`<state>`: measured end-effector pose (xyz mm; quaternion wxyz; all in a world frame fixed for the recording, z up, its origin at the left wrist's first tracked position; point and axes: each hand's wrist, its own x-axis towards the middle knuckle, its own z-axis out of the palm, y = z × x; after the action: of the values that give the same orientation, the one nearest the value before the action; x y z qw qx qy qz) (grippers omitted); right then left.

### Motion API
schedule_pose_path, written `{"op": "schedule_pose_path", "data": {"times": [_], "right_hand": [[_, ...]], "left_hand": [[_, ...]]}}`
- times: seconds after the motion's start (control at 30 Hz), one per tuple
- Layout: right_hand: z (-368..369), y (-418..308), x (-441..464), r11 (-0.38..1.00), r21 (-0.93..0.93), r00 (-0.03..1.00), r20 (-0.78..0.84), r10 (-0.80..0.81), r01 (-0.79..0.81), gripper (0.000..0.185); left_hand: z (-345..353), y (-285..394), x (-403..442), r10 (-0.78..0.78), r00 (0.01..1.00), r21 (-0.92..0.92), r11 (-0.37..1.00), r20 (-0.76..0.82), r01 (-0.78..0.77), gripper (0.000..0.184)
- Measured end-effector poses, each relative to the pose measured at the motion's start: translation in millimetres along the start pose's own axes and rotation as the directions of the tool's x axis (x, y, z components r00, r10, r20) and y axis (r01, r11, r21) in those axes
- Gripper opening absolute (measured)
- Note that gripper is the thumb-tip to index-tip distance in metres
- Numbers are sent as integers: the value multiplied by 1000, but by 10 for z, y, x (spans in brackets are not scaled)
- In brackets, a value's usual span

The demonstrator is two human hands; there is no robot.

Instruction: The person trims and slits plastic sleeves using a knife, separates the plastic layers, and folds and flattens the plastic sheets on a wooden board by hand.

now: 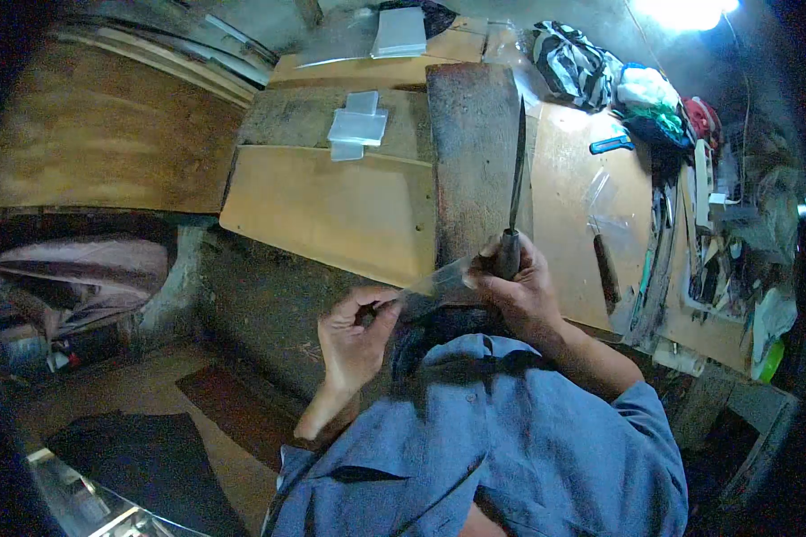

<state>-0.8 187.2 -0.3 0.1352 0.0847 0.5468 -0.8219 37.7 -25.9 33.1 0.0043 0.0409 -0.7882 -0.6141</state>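
A clear, thin sheet (433, 278) stretches between my two hands in front of my chest. My left hand (358, 328) pinches its left end between thumb and fingers. My right hand (517, 279) holds its right end and also grips the dark handle of a long knife (518, 170), whose blade points up and away from me. Behind the blade lies a dark, worn board (475, 143). Small translucent pieces (360, 127) are stacked crosswise on the worktable (331, 199), left of that board.
At the back sits a stack of pale sheets (399, 33). On the right are a blue cutter (611, 144), a dark-handled tool (605, 268), plastic bags (647, 94), a power strip (703, 183) and a green object (768, 360). A wooden panel (107, 134) stands left.
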Motion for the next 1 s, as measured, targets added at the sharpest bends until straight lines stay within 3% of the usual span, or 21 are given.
{"op": "schedule_pose_path", "data": {"times": [0.07, 0.1, 0.13, 0.17, 0.2, 0.23, 0.27, 0.3, 0.43, 0.5, 0.67, 0.83, 0.87, 0.9, 0.93, 0.97, 1.0], "right_hand": [[-51, -14, -31, 999, 0, 999, 7, -40, 40, 25], [-76, -20, -46, 997, -2, 997, 18, -77, 77, 22], [-94, -30, -69, 997, -1, 997, 13, -80, 80, 22], [-110, -49, -97, 998, 53, 1000, -13, 14, -13, 20], [-123, -75, -122, 988, 110, 993, -34, 110, -106, 18], [-125, -130, -148, 988, 111, 994, -38, 107, -102, 18], [-120, -208, -180, 948, 251, 978, -30, 208, -194, 19], [-125, -248, -202, 880, 384, 953, -6, 304, -279, 21], [-214, -167, -234, 853, 452, 963, 53, 266, -261, 24], [-221, -174, -237, 956, 211, 979, 64, 196, -205, 30], [-131, -330, -293, 955, 178, 970, 11, 241, -239, 36], [-195, -273, -305, 953, 157, 965, 68, 252, -260, 36], [-189, -272, -312, 932, 256, 967, 44, 253, -255, 37], [-188, -270, -318, 903, 353, 966, 19, 256, -246, 37], [-204, -249, -311, 903, 352, 967, 18, 255, -245, 37], [-232, -210, -291, 930, 332, 987, 43, 155, -160, 37], [-249, -167, -277, 947, 314, 996, 70, 54, -73, 38]], "left_hand": [[23, 2, -21, 151, 988, 69, 986, -14, -150, 15], [35, 28, -5, 153, 988, 68, 986, -8, -152, 15], [45, 73, 16, 272, 962, 123, 954, 22, -272, 19], [55, 102, 33, 385, 921, 173, 905, 57, -388, 23], [61, 108, 51, 387, 920, 171, 904, 61, -391, 23], [63, 107, 70, 447, 887, 125, 880, 112, -459, 26], [64, 107, 80, 505, 848, 76, 850, 160, -521, 29], [67, 69, 78, 521, 832, 71, 838, 189, -541, 31], [81, 59, 81, 558, 782, 93, 794, 277, -600, 38], [97, 86, 69, 544, 791, 80, 808, 281, -584, 38], [119, 62, 49, 533, 810, 91, 819, 245, -567, 38], [148, 0, 13, 448, 865, 136, 865, 228, -484, 26], [171, -29, -30, 450, 864, 135, 864, 228, -486, 26], [207, -43, -97, 259, 955, -47, 966, 142, -254, 20], [250, -39, -136, 37, 995, -244, 970, 98, -12, 15], [299, -5, -149, -194, 978, -362, 908, 80, 210, 10], [349, -7, -148, -193, 978, -362, 908, 79, 209, 10]]}}
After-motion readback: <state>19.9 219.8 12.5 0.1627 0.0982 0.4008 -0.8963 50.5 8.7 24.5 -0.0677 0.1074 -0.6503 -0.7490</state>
